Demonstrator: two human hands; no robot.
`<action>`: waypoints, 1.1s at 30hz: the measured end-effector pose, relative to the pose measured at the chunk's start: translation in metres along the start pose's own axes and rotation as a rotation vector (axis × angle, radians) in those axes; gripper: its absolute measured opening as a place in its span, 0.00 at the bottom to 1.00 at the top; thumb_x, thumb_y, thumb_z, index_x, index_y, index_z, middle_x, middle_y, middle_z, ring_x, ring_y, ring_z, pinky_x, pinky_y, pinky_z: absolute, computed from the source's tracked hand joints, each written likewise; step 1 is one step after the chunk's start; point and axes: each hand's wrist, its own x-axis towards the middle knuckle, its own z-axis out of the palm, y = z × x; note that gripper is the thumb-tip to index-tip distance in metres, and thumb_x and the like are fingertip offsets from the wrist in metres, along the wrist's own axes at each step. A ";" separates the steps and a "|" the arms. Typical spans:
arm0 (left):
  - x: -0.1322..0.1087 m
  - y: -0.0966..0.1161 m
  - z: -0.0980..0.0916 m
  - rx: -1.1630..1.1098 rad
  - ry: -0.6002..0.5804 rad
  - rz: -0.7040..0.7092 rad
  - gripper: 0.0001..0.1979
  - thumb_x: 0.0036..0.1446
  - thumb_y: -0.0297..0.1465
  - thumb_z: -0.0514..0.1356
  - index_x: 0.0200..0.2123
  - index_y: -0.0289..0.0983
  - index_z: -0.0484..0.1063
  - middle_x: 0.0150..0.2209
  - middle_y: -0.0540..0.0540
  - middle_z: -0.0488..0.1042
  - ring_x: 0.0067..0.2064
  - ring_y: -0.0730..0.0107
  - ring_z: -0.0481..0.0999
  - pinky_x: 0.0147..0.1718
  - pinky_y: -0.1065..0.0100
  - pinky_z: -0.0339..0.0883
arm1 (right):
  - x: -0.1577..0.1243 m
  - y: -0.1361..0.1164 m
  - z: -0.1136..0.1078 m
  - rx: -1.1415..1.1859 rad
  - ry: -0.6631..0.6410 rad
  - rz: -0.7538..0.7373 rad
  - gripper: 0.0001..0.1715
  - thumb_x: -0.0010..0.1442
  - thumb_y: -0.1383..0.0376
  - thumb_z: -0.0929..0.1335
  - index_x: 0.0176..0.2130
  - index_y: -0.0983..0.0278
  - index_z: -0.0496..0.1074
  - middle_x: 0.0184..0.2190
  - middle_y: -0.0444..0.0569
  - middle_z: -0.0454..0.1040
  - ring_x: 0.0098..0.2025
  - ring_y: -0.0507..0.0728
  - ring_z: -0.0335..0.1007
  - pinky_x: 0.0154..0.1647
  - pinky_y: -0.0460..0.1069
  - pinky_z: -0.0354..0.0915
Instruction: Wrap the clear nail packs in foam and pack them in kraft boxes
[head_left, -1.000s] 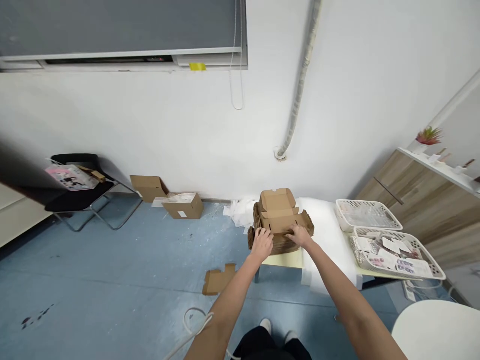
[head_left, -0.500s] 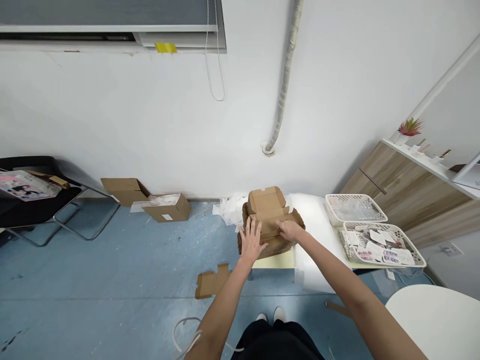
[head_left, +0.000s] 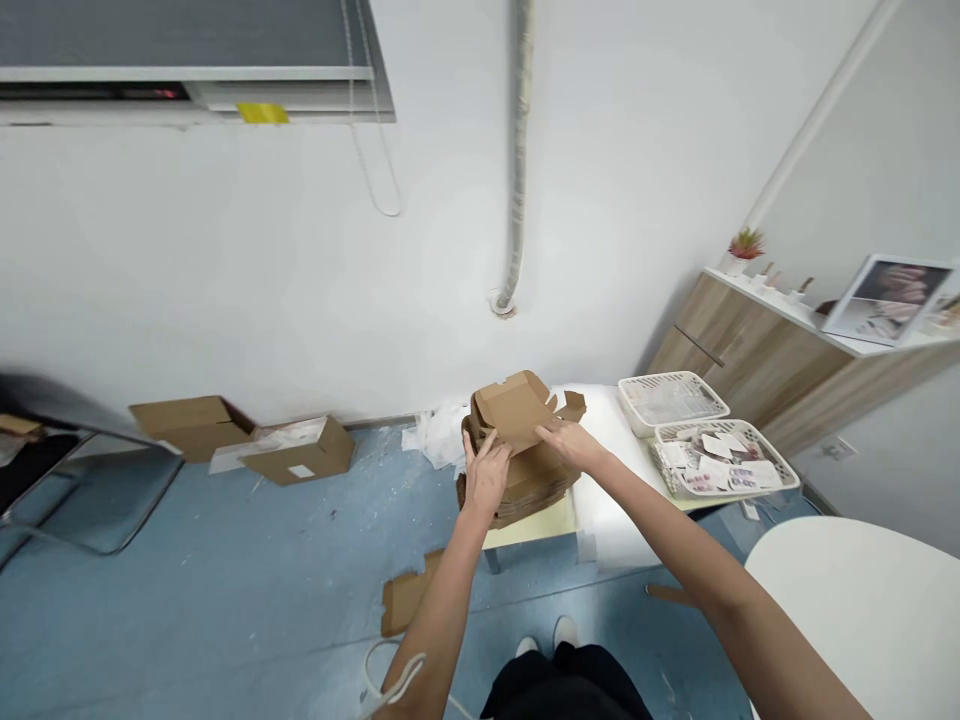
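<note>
An open brown cardboard box (head_left: 187, 425) and a second brown cardboard box with a white label (head_left: 300, 452) sit on the blue-painted floor (head_left: 225, 570) by a white wall. A flat die-cut cardboard blank (head_left: 401, 600) lies nearer the person. The left hand (head_left: 486, 475) and right hand (head_left: 571, 445), held apart, clasp opposite sides of a half-folded brown corrugated mailer box (head_left: 514, 410), tilted atop a stack of brown corrugated boxes (head_left: 517, 490) on a pale yellow surface (head_left: 529, 530). Beside it lie a white foam sheet (head_left: 607, 520), a white plastic basket of clear packets (head_left: 671, 402) and a white plastic basket of printed cards (head_left: 720, 460). A small potted plant (head_left: 746, 245) stands on a white shelf (head_left: 780, 310).
</note>
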 end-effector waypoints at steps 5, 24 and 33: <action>0.038 0.042 -0.021 -0.028 0.076 0.179 0.16 0.63 0.23 0.49 0.45 0.40 0.74 0.43 0.46 0.81 0.62 0.57 0.66 0.65 0.36 0.24 | -0.039 0.025 -0.044 -0.012 0.127 0.127 0.16 0.63 0.74 0.60 0.48 0.66 0.70 0.44 0.57 0.76 0.46 0.59 0.71 0.52 0.52 0.61; -0.026 0.383 0.133 -0.373 -0.296 0.803 0.24 0.62 0.23 0.50 0.59 0.43 0.66 0.56 0.43 0.73 0.68 0.55 0.54 0.63 0.33 0.24 | -0.494 0.001 0.006 -0.049 0.085 1.020 0.28 0.64 0.75 0.57 0.62 0.66 0.63 0.59 0.60 0.67 0.61 0.63 0.60 0.62 0.59 0.57; -0.142 0.425 0.228 -0.348 -0.590 0.889 0.24 0.61 0.21 0.48 0.55 0.45 0.69 0.55 0.45 0.74 0.68 0.57 0.53 0.63 0.33 0.23 | -0.592 -0.063 0.142 0.200 -0.117 1.164 0.29 0.63 0.77 0.57 0.60 0.67 0.64 0.60 0.59 0.66 0.61 0.61 0.61 0.60 0.56 0.60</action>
